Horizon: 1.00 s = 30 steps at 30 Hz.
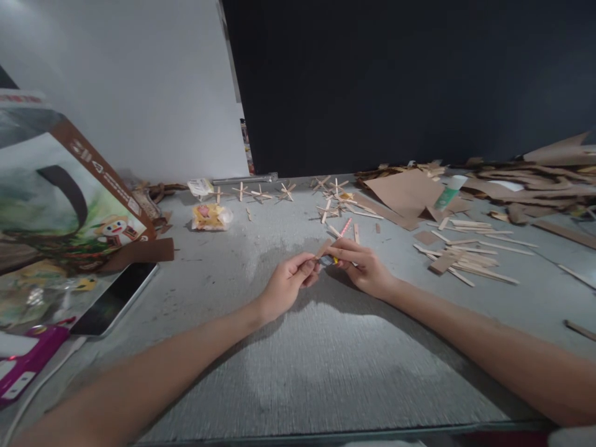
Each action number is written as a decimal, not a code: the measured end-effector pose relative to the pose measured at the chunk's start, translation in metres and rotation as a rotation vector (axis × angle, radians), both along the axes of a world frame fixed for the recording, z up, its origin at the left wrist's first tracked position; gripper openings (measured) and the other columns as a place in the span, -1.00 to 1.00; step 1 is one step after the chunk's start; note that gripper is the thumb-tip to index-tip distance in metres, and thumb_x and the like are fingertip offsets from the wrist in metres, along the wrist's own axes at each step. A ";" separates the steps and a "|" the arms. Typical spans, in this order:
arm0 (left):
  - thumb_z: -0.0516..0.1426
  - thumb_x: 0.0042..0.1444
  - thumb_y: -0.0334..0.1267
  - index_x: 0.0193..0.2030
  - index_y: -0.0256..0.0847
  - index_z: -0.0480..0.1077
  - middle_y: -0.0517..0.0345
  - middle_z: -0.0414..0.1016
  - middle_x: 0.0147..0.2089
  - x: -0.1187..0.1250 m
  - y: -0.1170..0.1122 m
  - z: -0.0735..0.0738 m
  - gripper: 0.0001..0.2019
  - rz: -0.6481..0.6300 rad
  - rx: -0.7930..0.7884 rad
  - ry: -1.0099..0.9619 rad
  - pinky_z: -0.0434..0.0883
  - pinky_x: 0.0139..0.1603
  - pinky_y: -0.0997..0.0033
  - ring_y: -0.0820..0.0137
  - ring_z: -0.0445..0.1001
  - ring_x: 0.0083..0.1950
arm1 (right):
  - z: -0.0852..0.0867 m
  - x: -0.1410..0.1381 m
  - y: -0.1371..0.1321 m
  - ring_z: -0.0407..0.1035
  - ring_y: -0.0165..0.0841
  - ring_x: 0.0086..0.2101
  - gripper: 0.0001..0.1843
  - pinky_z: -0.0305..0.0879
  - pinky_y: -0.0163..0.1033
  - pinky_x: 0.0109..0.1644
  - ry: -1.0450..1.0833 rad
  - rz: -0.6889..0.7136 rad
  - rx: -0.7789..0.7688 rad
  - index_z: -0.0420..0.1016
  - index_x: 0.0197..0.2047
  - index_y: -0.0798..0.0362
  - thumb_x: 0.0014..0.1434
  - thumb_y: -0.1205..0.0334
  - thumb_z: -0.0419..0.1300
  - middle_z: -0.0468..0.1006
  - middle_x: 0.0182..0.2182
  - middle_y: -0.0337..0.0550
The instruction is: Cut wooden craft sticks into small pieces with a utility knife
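Note:
Close together above the middle of the table, my two hands are both closed. My left hand [289, 280] pinches a short, thin brown strip [324, 248], wood or card, that sticks up between the hands. In the fingers of my right hand [365, 268] is a small object with yellow and dark parts [334, 261]; the fingers cover most of it, so its kind does not show. Just beyond lie a pink-and-white patterned strip [345, 227] and a short wooden stick [356, 233]. Several small star-shaped stick pieces [287, 192] stand farther back.
Loose wooden sticks [479, 261] lie at right, with brown cardboard [395, 192] and a green-and-white glue stick [451, 192] behind. A yellow snack packet [210, 217] sits back left. Nearer on the left are a phone [116, 301], a purple device [35, 363] and a printed bag [69, 186].

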<state>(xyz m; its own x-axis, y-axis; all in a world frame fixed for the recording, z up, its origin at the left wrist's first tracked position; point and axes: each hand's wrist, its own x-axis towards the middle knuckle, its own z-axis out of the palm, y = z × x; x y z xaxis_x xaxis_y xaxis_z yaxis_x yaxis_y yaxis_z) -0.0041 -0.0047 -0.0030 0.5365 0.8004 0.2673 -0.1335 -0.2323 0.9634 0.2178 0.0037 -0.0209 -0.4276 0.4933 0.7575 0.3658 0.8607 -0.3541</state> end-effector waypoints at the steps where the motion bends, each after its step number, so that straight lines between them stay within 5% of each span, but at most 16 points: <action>1: 0.16 0.33 0.27 -0.31 -0.18 0.38 0.30 0.22 -0.47 0.000 0.000 0.000 -0.50 -0.010 0.005 -0.005 0.17 -0.36 0.38 0.46 0.16 -0.45 | 0.000 0.000 0.000 0.47 -0.25 -0.22 -0.52 0.50 -0.11 -0.16 0.003 -0.001 0.008 0.62 0.26 -0.05 0.46 0.41 0.00 0.58 -0.18 0.00; 30: 0.13 0.37 0.24 -0.26 -0.20 0.41 0.30 0.23 -0.44 0.000 -0.001 -0.003 -0.52 -0.009 0.041 0.022 0.14 -0.31 0.37 0.47 0.17 -0.43 | -0.002 -0.001 -0.002 0.46 -0.24 -0.22 -0.54 0.45 -0.12 -0.16 0.023 0.017 0.001 0.61 0.24 -0.07 0.50 0.39 -0.02 0.58 -0.19 -0.01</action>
